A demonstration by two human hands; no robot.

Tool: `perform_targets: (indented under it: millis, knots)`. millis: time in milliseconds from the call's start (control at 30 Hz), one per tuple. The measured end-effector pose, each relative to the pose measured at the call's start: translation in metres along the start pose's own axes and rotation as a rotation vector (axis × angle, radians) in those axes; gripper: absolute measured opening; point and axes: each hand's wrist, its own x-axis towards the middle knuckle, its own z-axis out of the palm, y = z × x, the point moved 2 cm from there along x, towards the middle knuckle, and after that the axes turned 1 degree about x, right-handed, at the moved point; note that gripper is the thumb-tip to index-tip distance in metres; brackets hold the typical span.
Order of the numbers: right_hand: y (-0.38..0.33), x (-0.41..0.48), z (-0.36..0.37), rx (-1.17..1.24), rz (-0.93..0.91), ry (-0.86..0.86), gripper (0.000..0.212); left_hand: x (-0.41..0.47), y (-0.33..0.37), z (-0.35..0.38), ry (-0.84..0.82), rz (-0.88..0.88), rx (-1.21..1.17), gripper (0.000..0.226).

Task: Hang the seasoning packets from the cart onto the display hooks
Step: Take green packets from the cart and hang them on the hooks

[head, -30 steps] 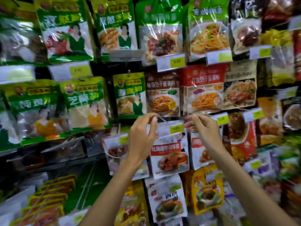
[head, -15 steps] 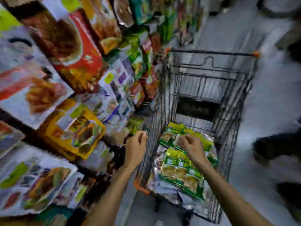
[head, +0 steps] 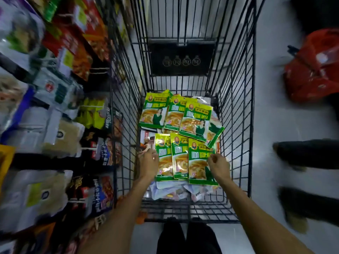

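I look down into a black wire cart [head: 236,114]. Several green seasoning packets lie flat in it, one row near me [head: 180,158] and another farther back [head: 176,112], on top of other pale packets [head: 170,189]. My left hand [head: 148,163] reaches in at the left edge of the near row, fingers relaxed and touching the leftmost packet. At the right edge of the same row my right hand [head: 218,165] hovers with loosely curled fingers against the rightmost packet. Neither hand lifts a packet.
The display wall [head: 55,110] of hanging packets and hooks [head: 88,149] runs along the cart's left side, blurred. On the floor to the right are a red bag [head: 315,66] and another person's dark shoes [head: 308,153]. My own feet [head: 187,239] stand behind the cart.
One second ago both hands were up at a display hook. My view has since swung right and down to the cart, and both hands have dropped onto the near row of green packets.
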Motion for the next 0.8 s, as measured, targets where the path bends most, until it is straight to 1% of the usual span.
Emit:
perform_targets:
  millis: [67, 133, 167, 233, 300, 400, 500, 567, 633, 700, 767, 800]
  knots:
    - [0.015, 0.009, 0.013, -0.036, 0.059, -0.015, 0.027, 0.012, -0.011, 0.017, -0.030, -0.055, -0.002, 0.023]
    - [0.027, 0.016, 0.023, -0.079, 0.101, -0.014, 0.024, 0.020, -0.018, 0.030, -0.054, -0.102, 0.043, 0.034]
    - [0.032, 0.018, 0.026, -0.103, 0.123, -0.005, 0.025, 0.022, -0.021, 0.035, -0.051, -0.119, 0.069, 0.039]
    - [0.040, 0.021, 0.031, -0.148, 0.164, -0.016, 0.033, 0.024, -0.022, 0.044, -0.017, -0.133, 0.105, 0.047]
    - [0.044, 0.021, 0.034, -0.204, 0.172, -0.021, 0.043, 0.024, -0.021, 0.050, 0.024, -0.147, 0.083, 0.050]
    - [0.045, 0.018, 0.034, -0.249, 0.177, 0.041, 0.047, 0.024, -0.018, 0.055, 0.083, -0.202, 0.006, 0.049]
    - [0.041, 0.015, 0.033, -0.246, 0.252, 0.078, 0.058, 0.025, -0.015, 0.051, 0.068, -0.260, -0.063, 0.052]
    - [0.038, 0.013, 0.031, -0.141, 0.341, 0.057, 0.060, 0.027, -0.015, 0.047, 0.025, -0.276, -0.114, 0.044]
    - [0.036, 0.011, 0.030, 0.072, 0.415, 0.045, 0.055, 0.027, -0.017, 0.041, -0.001, -0.303, -0.205, 0.031]
    - [0.034, 0.007, 0.028, 0.280, 0.472, 0.044, 0.049, 0.024, -0.018, 0.037, -0.038, -0.351, -0.314, 0.038]
    - [0.031, 0.002, 0.026, 0.403, 0.501, 0.040, 0.041, 0.019, -0.018, 0.034, -0.073, -0.362, -0.399, 0.048]
    - [0.029, 0.000, 0.025, 0.459, 0.506, 0.035, 0.038, 0.016, -0.017, 0.031, -0.081, -0.354, -0.434, 0.047]
